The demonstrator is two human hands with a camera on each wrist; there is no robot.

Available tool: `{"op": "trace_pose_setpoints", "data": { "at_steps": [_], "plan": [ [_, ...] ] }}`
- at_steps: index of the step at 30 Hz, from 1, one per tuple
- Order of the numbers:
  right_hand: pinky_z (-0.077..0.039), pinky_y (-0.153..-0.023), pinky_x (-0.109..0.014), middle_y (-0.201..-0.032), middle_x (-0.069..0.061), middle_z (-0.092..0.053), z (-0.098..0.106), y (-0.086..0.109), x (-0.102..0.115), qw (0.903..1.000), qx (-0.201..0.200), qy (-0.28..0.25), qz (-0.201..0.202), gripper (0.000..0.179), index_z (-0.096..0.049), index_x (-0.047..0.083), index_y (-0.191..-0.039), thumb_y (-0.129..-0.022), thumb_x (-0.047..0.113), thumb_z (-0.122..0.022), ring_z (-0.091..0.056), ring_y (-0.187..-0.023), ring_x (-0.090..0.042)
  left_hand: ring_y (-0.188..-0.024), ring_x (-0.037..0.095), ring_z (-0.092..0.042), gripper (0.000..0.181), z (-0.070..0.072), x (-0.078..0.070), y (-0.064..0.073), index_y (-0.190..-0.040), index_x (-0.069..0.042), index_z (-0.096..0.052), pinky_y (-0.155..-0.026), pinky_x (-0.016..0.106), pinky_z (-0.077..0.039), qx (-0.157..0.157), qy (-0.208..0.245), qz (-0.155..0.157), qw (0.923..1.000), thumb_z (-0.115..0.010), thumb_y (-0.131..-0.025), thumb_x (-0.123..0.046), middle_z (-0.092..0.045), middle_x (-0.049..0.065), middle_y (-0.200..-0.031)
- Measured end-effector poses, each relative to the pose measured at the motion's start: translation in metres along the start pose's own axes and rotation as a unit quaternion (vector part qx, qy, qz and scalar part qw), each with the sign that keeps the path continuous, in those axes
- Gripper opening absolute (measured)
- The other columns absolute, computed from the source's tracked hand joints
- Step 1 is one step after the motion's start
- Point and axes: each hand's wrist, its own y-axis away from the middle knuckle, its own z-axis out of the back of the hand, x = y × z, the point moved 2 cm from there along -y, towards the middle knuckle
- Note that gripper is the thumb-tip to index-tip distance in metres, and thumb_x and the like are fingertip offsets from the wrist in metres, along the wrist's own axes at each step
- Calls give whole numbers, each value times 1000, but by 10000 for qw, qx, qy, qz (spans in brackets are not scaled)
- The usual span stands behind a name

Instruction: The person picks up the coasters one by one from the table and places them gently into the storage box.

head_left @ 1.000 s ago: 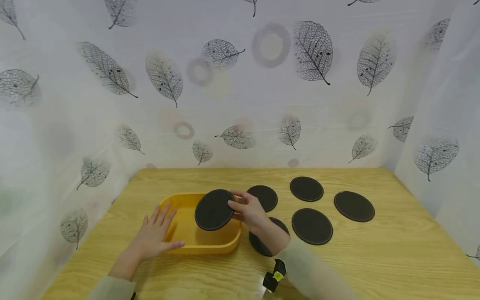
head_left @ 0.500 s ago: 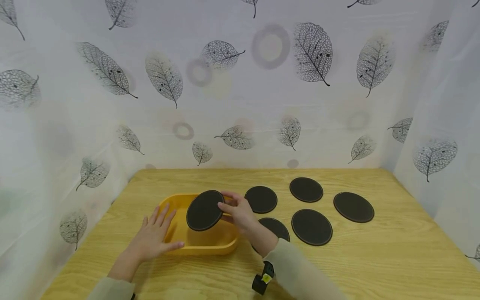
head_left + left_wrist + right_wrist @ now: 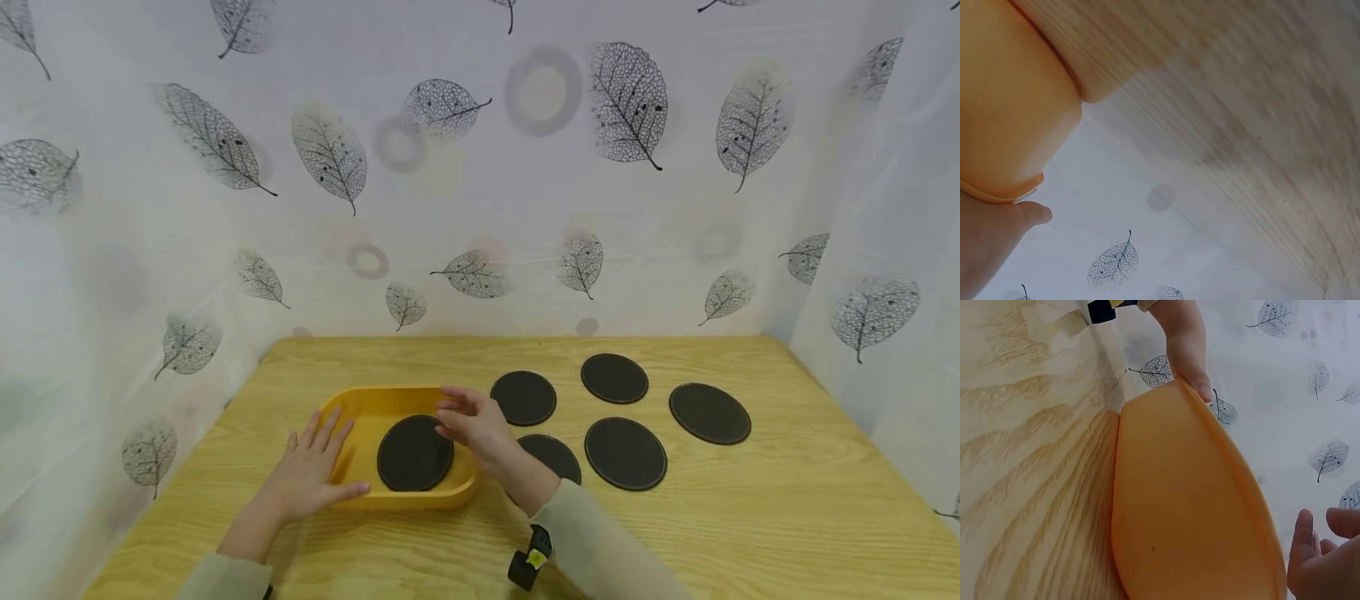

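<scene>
Free room above yellow tray (image 3: 405,500), left hand (image 3: 303,477) blocking left end, right hand (image 3: 483,429) blocking right

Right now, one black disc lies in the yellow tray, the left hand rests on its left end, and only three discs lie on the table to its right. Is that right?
The count is wrong: the head view shows five discs on the table to the right of the tray, not three. The rest stands.

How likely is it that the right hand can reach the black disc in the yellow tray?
Quite likely, yes: the right hand holds nothing and hovers at the right end of the yellow tray, close to the black disc. The top is open, and the left hand, opposite, doesn't cover the disc.
</scene>
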Motion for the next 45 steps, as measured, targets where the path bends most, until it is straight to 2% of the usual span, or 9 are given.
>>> {"op": "trace_pose_setpoints", "data": {
  "at_steps": [5, 11, 14, 20, 26, 32, 36, 42, 45],
  "plan": [
    [-45, -83, -38, -106, -14, -53, 11, 6, 6, 9980, 208, 552, 216, 41, -46, -3, -124, -86, 6, -57, -51, -102, -29, -129, 43, -2, 93, 0, 0, 0, -138, 0, -24, -90, 68, -12, -31, -12, -15, 10000, -54, -75, -61, -10, 23, -143],
    [-45, -83, -36, -112, -19, -51, 31, 18, 13, 9907, 430, 1232, 393, 45, -43, -3, -127, -87, 11, -57, -47, -108, -35, -128, 43, -4, 92, 2, -1, 1, -137, 2, -25, -88, 69, -14, -164, 3, -97, 9998, -54, -75, -60, -13, 24, -142],
    [-46, -82, -35, -112, -21, -51, 44, 23, 15, 9873, 405, 1476, 433, 46, -43, -4, -127, -86, 12, -57, -48, -106, -35, -128, 43, -4, 91, 2, -1, 1, -136, 2, -26, -88, 69, -14, -190, -14, -136, 9997, -54, -75, -59, -14, 25, -142],
    [-45, -83, -39, -110, -20, -52, 69, 34, 23, 9788, 254, 1980, 463, 46, -47, -2, -124, -85, 16, -60, -53, -98, -23, -129, 43, -3, 91, 2, 1, 0, -136, 2, -27, -87, 69, -15, -306, -55, -226, 9993, -54, -75, -59, -15, 24, -142],
    [-44, -84, -35, -115, -19, -49, 97, 49, 33, 9667, 294, 2475, 578, 49, -45, 1, -127, -85, 22, -59, -51, -102, -26, -128, 43, -3, 91, 2, 1, 0, -137, 2, -26, -87, 69, -14, -272, 52, -191, 9994, -55, -75, -58, -14, 25, -142],
    [-45, -82, -33, -118, -18, -49, 121, 64, 44, 9547, 18, 2908, 627, 49, -46, 3, -127, -85, 24, -60, -51, -102, -25, -129, 43, -2, 92, 3, 0, 0, -137, 2, -25, -89, 68, -12, -65, 106, -41, 9999, -55, -75, -59, -11, 24, -143],
    [-46, -79, -29, -115, -17, -51, 135, 72, 53, 9467, -246, 3097, 850, 46, -48, 0, -124, -85, 20, -60, -53, -99, -23, -129, 43, -1, 93, 3, 0, -1, -138, 1, -24, -89, 68, -11, -19, 175, 5, 9998, -55, -74, -59, -9, 24, -143],
    [-45, -77, -22, -115, -19, -51, 155, 82, 64, 9374, -427, 3282, 1079, 43, -47, -3, -124, -86, 15, -59, -54, -94, -10, -129, 43, -1, 93, 4, -1, 0, -138, 1, -24, -90, 68, -11, -22, 192, 14, 9998, -55, -74, -60, -10, 23, -143],
    [-45, -78, -23, -115, -18, -51, 165, 89, 67, 9266, -591, 3551, 1090, 43, -47, -1, -124, -86, 17, -58, -54, -93, -6, -129, 43, -1, 93, 3, -1, 1, -137, 2, -24, -89, 68, -12, -26, 199, -2, 9998, -55, -75, -60, -10, 24, -143]
  ]
}}
